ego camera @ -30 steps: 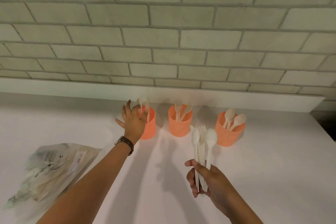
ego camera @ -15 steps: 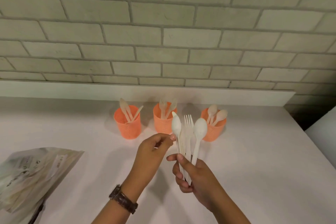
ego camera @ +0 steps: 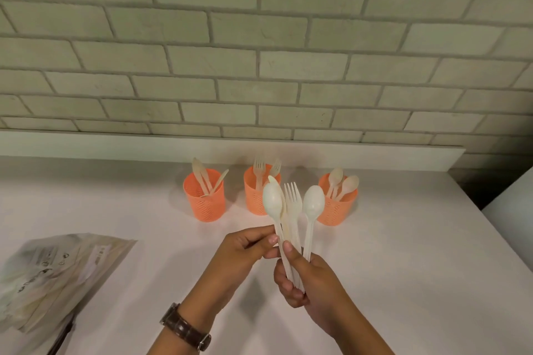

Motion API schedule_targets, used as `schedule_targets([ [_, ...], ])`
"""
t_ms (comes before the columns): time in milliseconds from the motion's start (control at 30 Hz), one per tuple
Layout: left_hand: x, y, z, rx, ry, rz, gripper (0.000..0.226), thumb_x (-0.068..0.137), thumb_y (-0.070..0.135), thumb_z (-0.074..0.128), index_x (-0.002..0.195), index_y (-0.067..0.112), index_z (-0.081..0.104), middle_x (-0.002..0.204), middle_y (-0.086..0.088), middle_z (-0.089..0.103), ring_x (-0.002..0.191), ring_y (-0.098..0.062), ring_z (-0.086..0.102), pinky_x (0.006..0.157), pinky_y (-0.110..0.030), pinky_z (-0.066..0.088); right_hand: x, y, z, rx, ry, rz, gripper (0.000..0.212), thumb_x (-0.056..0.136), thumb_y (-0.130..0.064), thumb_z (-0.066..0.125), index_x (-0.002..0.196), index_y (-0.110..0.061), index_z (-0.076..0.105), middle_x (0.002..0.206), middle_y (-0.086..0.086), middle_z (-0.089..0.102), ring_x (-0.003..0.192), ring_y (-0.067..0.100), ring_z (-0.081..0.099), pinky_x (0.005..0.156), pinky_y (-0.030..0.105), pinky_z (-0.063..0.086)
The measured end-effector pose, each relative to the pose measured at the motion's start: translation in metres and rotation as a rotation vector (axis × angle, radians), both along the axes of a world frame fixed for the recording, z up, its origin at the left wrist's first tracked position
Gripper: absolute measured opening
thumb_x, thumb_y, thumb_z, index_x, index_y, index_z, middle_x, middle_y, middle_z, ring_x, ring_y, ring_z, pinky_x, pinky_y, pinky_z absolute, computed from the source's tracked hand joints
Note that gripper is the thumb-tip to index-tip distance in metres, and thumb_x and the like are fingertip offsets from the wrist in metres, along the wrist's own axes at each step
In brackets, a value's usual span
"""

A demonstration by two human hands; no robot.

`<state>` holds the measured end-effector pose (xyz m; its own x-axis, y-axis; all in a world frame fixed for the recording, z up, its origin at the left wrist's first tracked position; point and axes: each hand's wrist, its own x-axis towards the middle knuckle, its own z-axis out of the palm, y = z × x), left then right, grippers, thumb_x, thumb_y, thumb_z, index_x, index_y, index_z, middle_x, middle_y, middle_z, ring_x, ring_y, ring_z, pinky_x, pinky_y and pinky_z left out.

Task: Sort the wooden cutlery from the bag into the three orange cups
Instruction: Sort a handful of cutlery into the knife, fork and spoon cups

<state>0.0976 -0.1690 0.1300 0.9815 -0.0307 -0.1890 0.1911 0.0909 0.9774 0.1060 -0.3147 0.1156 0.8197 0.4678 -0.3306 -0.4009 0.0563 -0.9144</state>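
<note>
The left hand (ego camera: pixel 245 251) is back from the knife-filled left orange mesh cup (ego camera: pixel 204 199) and now pinches a handle in the fan of pale wooden cutlery (ego camera: pixel 291 210), which the right hand (ego camera: pixel 305 282) grips clenched above the white counter (ego camera: pixel 403 253). Next piece coming out, I'd say: forks go middle cup (ego camera: pixel 255 196), spoons right cup (ego camera: pixel 336 207), with the crumpled paper bag (ego camera: pixel 57 274) lying off left.

Right hand (ego camera: pixel 310 279) fisted, thumb up; left hand (ego camera: pixel 240 253) alongside, fingertips (ego camera: pixel 272 238) pinched, wrist watch-strapped

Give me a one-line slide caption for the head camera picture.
Right hand holds a cutlery bunch; left hand pinches one piece before three orange cups.
</note>
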Motion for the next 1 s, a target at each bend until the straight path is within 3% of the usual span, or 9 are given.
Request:
schedule_targets([
  [100, 0.000, 0.000, -0.001, -0.055, 0.038, -0.017, 0.024, 0.091, 0.013, 0.054, 0.110, 0.013, 0.069, 0.107, -0.002, 0.073, 0.099, -0.018, 0.069, 0.090, -0.023, 0.051, -0.001, 0.000, -0.001, 0.046, 0.033, 0.047, 0.036, 0.092, -0.038, 0.046, 0.097, -0.008, 0.066, 0.049, 0.001, 0.034, 0.040, 0.010, 0.021, 0.041, 0.018, 0.019],
  [233, 0.000, 0.000, -0.001, -0.053, 0.017, 0.037, 0.019, 0.084, 0.012, 0.063, 0.100, 0.008, 0.073, 0.097, -0.008, 0.075, 0.089, -0.015, 0.069, 0.086, -0.023, 0.053, -0.001, 0.000, -0.003, 0.025, -0.027, 0.055, 0.032, 0.085, -0.033, 0.060, 0.110, -0.014, 0.052, 0.050, 0.000, 0.038, 0.039, 0.009, 0.023, 0.040, 0.017, 0.021],
  [467, 0.002, -0.006, -0.001, -0.081, -0.021, 0.190, 0.011, 0.077, 0.008, 0.070, 0.084, 0.012, 0.077, 0.082, -0.003, 0.076, 0.072, -0.006, 0.069, 0.066, -0.012, 0.050, -0.009, 0.012, -0.004, -0.051, -0.199, -0.056, 0.021, 0.094, -0.037, 0.046, 0.113, -0.027, 0.046, 0.059, 0.004, 0.054, 0.036, 0.012, 0.031, 0.039, 0.016, 0.024],
  [600, 0.002, -0.007, -0.002, -0.057, -0.032, 0.227, 0.015, 0.079, 0.007, 0.068, 0.090, 0.013, 0.076, 0.084, 0.001, 0.077, 0.071, -0.002, 0.067, 0.064, -0.009, 0.048, -0.005, 0.011, -0.008, -0.106, -0.253, -0.121, 0.017, 0.099, -0.032, 0.038, 0.110, -0.024, 0.048, 0.060, 0.004, 0.058, 0.036, 0.018, 0.041, 0.036, 0.019, 0.030],
  [733, 0.008, 0.006, -0.003, -0.047, -0.022, 0.366, 0.018, 0.076, 0.004, 0.071, 0.093, 0.008, 0.073, 0.080, -0.004, 0.074, 0.064, -0.003, 0.064, 0.062, -0.010, 0.048, 0.003, 0.005, -0.013, -0.103, -0.166, -0.217, 0.014, 0.098, -0.024, 0.041, 0.101, -0.012, 0.047, 0.064, 0.011, 0.059, 0.039, 0.024, 0.050, 0.037, 0.025, 0.039],
  [833, 0.029, 0.040, 0.003, 0.041, -0.063, 0.509, 0.014, 0.076, 0.004, 0.072, 0.089, 0.006, 0.070, 0.071, -0.002, 0.069, 0.060, -0.004, 0.060, 0.059, -0.010, 0.047, 0.009, 0.000, -0.020, -0.170, -0.198, -0.263, 0.012, 0.098, -0.022, 0.042, 0.096, -0.012, 0.048, 0.059, 0.003, 0.059, 0.042, 0.018, 0.047, 0.039, 0.025, 0.038],
  [900, 0.052, 0.072, 0.009, 0.137, -0.140, 0.627, 0.009, 0.077, 0.004, 0.070, 0.085, 0.009, 0.068, 0.065, 0.008, 0.070, 0.059, -0.002, 0.062, 0.059, -0.010, 0.047, 0.012, -0.003, -0.023, -0.239, -0.237, -0.276, 0.012, 0.097, -0.022, 0.044, 0.093, -0.012, 0.051, 0.057, -0.001, 0.057, 0.043, 0.013, 0.041, 0.042, 0.022, 0.035],
  [1000, 0.082, 0.110, 0.013, 0.326, -0.204, 0.772, 0.006, 0.080, 0.013, 0.070, 0.081, 0.017, 0.066, 0.063, 0.017, 0.069, 0.065, 0.001, 0.064, 0.056, -0.002, 0.044, 0.015, -0.005, -0.024, -0.254, -0.211, -0.276, 0.014, 0.096, -0.021, 0.048, 0.090, -0.011, 0.056, 0.058, -0.001, 0.052, 0.046, 0.010, 0.038, 0.046, 0.021, 0.031],
])
